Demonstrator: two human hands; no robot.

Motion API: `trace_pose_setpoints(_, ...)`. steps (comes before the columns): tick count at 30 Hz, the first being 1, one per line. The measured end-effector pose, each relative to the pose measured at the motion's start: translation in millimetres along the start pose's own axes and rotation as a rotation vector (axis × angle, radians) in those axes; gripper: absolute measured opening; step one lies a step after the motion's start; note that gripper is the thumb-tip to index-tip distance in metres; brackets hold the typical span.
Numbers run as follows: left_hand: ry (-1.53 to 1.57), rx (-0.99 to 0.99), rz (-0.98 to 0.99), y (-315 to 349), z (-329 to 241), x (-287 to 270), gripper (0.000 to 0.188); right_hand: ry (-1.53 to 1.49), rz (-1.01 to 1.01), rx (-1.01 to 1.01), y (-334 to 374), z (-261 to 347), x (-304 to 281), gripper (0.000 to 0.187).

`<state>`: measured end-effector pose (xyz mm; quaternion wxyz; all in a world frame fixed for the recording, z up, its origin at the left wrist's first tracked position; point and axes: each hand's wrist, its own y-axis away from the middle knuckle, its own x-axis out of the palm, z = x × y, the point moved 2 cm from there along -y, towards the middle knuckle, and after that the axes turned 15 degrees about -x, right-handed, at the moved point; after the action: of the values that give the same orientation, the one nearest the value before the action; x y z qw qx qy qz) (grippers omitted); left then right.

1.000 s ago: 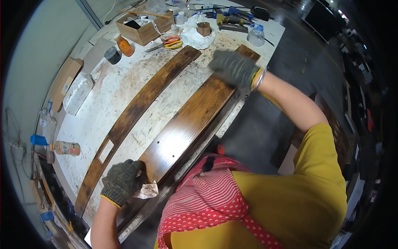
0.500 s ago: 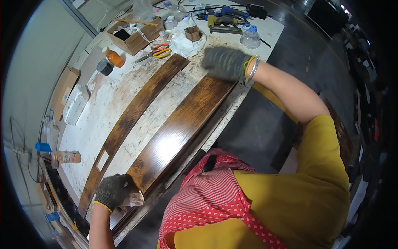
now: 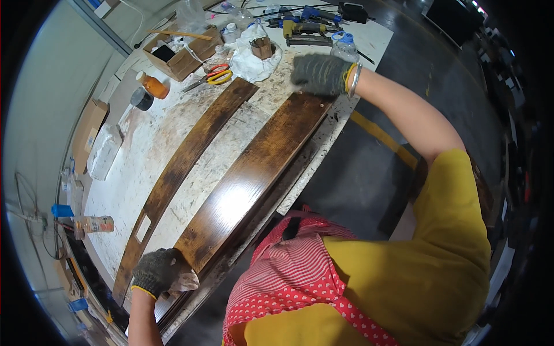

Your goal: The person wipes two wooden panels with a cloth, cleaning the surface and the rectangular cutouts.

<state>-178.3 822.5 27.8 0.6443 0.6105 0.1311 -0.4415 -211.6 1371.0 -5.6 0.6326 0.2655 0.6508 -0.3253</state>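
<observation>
Stained board (image 3: 254, 173): lay lengthwise along the surface's (image 3: 190, 173) near edge, glossy and dark.
Left hand (image 3: 156, 271): gloved, fingers curled, pinching a rag (image 3: 183, 282) at the board's near end.
Right hand (image 3: 320, 74): gloved, fingers pressed flat on the far end.
Technique: I judged steady far-end pressure and wiping along the grain best.
Change: left hand had slid closer to the near end than a second before.
Neighbour: second dark board (image 3: 184, 167) alongside.

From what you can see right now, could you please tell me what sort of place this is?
Most likely a woodworking or finishing workshop: two dark-stained boards lie on a stain-spattered workbench, with a nail gun, scissors and an open cardboard box at its far end.
</observation>
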Motion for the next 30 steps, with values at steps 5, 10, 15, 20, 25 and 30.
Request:
trace_pose_setpoints(5, -0.039, -0.008, -0.001, -5.1, 3.3, 5.0, 0.027, 0.262, 0.245, 0.327, 21.2, -26.4, -14.0, 0.016)
trace_pose_setpoints(10, -0.035, 0.021, 0.036, -9.8, 2.9, 3.8, 0.027, -0.143, -0.053, -0.02, 23.1, -8.0, -6.1, 0.018)
trace_pose_setpoints(15, -0.142, 0.033, 0.049, -13.7, 4.5, 4.1, 0.029, 0.293, 0.177, 0.511, 34.0, -19.7, -16.0, 0.019)
trace_pose_setpoints(20, -0.178, 0.059, 0.033, -19.0, 8.1, 7.4, 0.024, 0.043, -0.03, 0.184, 30.9, -17.3, -2.2, 0.019)
trace_pose_setpoints(25, -0.202, 0.181, 0.044, -20.3, -5.6, -9.5, 0.022, 0.01, -0.241, 0.442, 55.4, -36.8, -7.5, 0.018)
trace_pose_setpoints(30, 0.872, 0.355, -0.289, -41.5, -85.7, -75.3, 0.017, -0.925, -0.831, 0.216, 47.8, -15.4, 21.9, 0.03)
